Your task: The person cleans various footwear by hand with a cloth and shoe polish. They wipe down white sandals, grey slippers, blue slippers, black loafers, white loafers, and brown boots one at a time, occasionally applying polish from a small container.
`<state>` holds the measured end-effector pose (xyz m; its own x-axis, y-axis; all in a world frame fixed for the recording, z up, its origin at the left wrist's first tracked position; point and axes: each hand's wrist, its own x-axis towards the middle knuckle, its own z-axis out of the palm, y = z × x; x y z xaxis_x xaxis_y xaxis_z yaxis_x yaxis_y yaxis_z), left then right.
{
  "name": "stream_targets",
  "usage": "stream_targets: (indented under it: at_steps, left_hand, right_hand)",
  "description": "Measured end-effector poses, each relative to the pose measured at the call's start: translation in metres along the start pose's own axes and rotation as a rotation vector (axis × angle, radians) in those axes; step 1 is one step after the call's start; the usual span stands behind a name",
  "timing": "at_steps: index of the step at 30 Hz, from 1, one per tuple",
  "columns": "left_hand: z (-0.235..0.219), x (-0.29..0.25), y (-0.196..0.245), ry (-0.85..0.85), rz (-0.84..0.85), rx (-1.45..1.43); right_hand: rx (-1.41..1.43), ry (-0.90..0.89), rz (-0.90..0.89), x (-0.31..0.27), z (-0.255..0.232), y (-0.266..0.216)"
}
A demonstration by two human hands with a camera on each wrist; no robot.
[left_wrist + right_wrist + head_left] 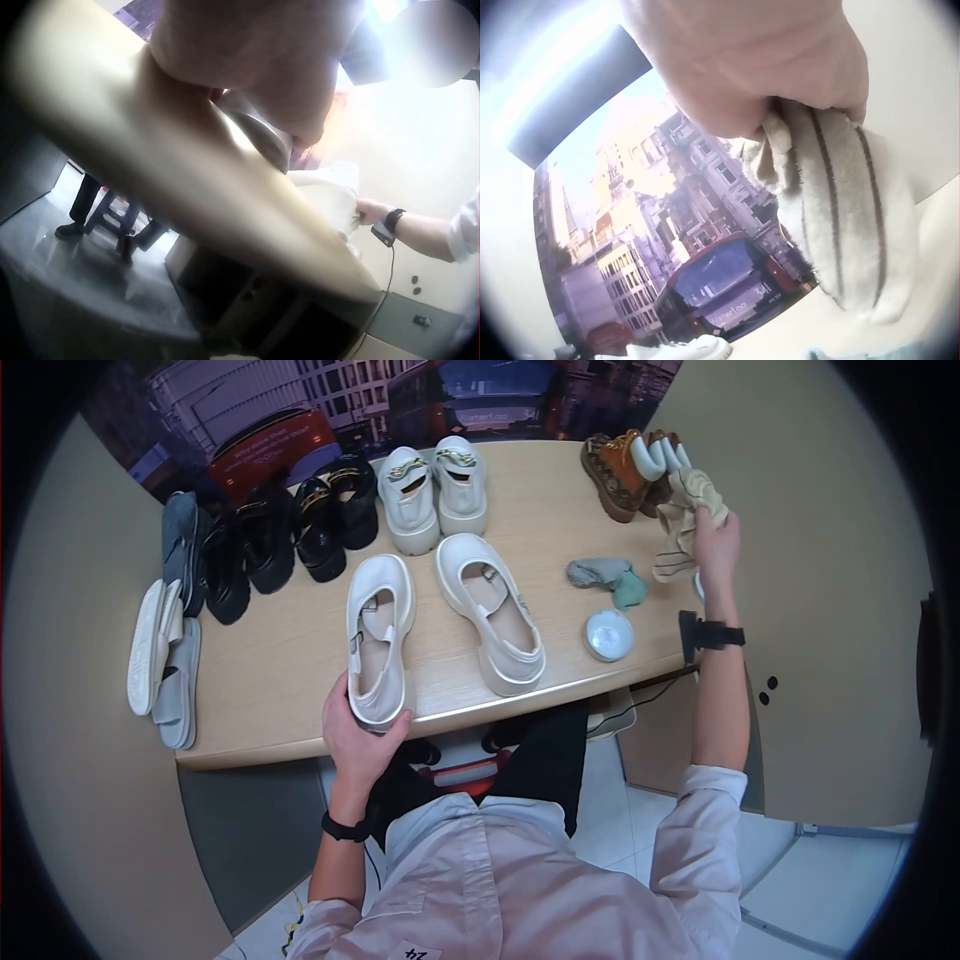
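At the table (pixel 545 490)
Left hand (pixel 360 748) holds a white shoe (pixel 378 655) at its heel; right hand (pixel 717 550) grips a striped cloth (pixel 680 532).

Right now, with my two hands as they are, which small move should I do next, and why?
I would probably bring the striped cloth over to the white shoe, perhaps to wipe it: your right hand grips the cloth beside the brown shoes, while your left hand holds that shoe by its heel near the front edge of the table.
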<state>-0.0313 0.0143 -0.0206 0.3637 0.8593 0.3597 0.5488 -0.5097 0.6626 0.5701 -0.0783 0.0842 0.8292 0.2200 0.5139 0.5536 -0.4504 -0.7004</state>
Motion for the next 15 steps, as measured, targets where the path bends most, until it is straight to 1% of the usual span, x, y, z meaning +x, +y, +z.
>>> stream_targets:
  at_steps: [1,4,7,10,12,14,15]
  left_hand:
    - [0.000,0.000,-0.001,0.011,0.016,0.019]
    - [0.004,-0.002,-0.003,0.041,-0.014,-0.028]
    - [0.002,0.000,0.003,0.014,-0.060,-0.053]
    - [0.002,0.000,0.000,0.020,-0.024,-0.060]
    - [0.002,0.001,0.002,0.033,-0.009,-0.048]
    - [0.001,0.002,0.004,0.035,-0.006,-0.039]
    - [0.001,0.002,0.003,0.034,-0.003,-0.040]
  right_hand:
    - [0.101,-0.034,0.108,-0.010,-0.009,-0.024]
    - [0.838,-0.218,0.366,-0.005,-0.016,-0.029]
    - [0.963,-0.283,0.436,-0.030,-0.039,-0.073]
    - [0.964,-0.478,0.397,-0.084,-0.066,-0.129]
    - [0.800,-0.556,0.106,-0.130,-0.077,-0.153]
    - [0.430,-0.623,-0.264,-0.169,-0.086,-0.168]
    - [0.370,-0.646,-0.297,-0.188,-0.091,-0.184]
